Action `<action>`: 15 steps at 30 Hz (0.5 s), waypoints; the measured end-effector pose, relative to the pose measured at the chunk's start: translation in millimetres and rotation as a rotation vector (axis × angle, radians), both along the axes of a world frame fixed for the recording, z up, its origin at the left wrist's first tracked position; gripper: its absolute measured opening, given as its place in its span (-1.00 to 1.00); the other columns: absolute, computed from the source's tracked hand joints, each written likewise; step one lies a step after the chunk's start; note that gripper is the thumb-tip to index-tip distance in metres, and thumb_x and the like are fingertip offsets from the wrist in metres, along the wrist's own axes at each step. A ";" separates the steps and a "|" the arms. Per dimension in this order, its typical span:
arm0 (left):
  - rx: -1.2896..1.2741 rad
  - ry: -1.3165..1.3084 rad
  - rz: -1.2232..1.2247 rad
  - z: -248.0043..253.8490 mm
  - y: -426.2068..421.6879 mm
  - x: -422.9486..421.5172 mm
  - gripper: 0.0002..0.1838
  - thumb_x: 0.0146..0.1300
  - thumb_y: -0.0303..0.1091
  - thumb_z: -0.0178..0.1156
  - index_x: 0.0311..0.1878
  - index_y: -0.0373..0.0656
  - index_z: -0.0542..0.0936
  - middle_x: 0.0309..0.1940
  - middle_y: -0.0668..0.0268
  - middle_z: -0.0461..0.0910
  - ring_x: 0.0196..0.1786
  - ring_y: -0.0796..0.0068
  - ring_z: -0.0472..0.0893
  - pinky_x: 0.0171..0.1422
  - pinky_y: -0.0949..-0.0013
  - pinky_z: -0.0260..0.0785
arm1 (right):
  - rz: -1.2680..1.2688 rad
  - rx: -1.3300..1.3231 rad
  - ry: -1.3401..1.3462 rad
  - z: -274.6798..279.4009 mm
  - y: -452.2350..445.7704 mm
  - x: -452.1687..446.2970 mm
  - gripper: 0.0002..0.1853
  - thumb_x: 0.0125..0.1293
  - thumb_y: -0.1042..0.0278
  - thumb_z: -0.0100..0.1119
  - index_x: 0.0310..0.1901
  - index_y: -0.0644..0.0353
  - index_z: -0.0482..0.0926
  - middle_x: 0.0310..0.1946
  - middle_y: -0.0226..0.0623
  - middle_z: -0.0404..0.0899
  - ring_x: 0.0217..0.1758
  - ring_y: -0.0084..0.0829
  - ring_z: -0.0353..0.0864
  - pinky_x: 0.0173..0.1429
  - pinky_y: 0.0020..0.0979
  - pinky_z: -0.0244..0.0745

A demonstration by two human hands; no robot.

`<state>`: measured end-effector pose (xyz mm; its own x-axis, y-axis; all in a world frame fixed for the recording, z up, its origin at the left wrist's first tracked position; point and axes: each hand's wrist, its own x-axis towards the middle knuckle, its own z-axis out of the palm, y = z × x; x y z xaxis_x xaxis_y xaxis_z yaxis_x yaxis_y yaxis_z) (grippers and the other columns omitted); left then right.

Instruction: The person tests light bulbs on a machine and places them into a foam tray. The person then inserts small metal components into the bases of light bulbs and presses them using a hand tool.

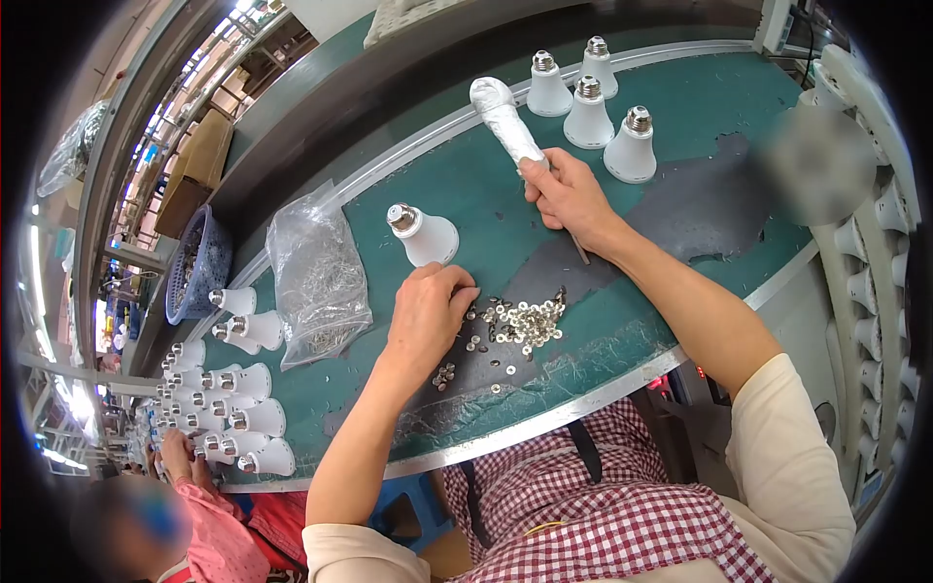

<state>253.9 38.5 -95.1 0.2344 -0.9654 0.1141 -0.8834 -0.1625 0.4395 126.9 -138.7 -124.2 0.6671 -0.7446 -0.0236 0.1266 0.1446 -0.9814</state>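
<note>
My right hand (573, 199) is wrapped round a tool wrapped in white (505, 121). Its thick rounded end points up and away, and a thin rod sticks out below my fist. My left hand (428, 311) rests low over the bench with fingers curled and thumb near the fingertips; what they pinch, if anything, is hidden. Just beyond it one white LED bulb (430, 240) stands upright, its metal screw cap on top. To the right of my left fingers lies a loose pile of small round metal contact caps (530, 325), with a few scattered nearer me.
A clear plastic bag (316, 272) of small metal pieces lies left. Several bulbs (588, 121) stand at the back right; many more (258, 418) crowd the left end, near a co-worker's hand (177, 455). A blue basket (201, 262) sits beyond the bench (389, 185). Bulb racks (860, 262) run along the right.
</note>
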 end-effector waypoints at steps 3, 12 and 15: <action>-0.049 0.061 0.015 4.3 2.6 -2.3 -0.89 0.05 -0.48 0.23 -0.34 -0.29 0.55 -0.50 0.19 0.55 -0.48 0.36 0.55 -0.37 0.39 0.35 | 0.005 -0.012 -0.004 1.8 -0.1 1.0 -0.70 0.33 0.19 0.03 -0.17 0.31 0.33 -0.54 -0.42 0.34 -0.70 -0.78 0.11 -0.70 -0.63 0.02; -0.428 0.716 0.331 31.4 5.1 40.8 -0.85 0.15 -0.49 0.22 -0.21 -0.30 0.58 -0.44 0.38 0.57 -0.37 0.65 0.50 -0.23 0.59 0.34 | -0.012 -0.063 0.051 -3.7 -2.3 1.7 -0.63 0.27 0.10 0.06 -0.18 0.32 0.38 -0.55 -0.41 0.41 -0.68 -0.69 0.28 -0.67 -0.60 0.19; -0.494 0.643 0.347 31.6 -3.7 42.9 -0.84 0.15 -0.45 0.24 -0.22 -0.30 0.61 -0.40 0.35 0.59 -0.35 0.65 0.51 -0.21 0.59 0.34 | -0.003 -0.057 0.045 -2.7 -1.8 1.7 -0.63 0.27 0.10 0.07 -0.17 0.32 0.38 -0.55 -0.41 0.41 -0.68 -0.70 0.27 -0.66 -0.60 0.19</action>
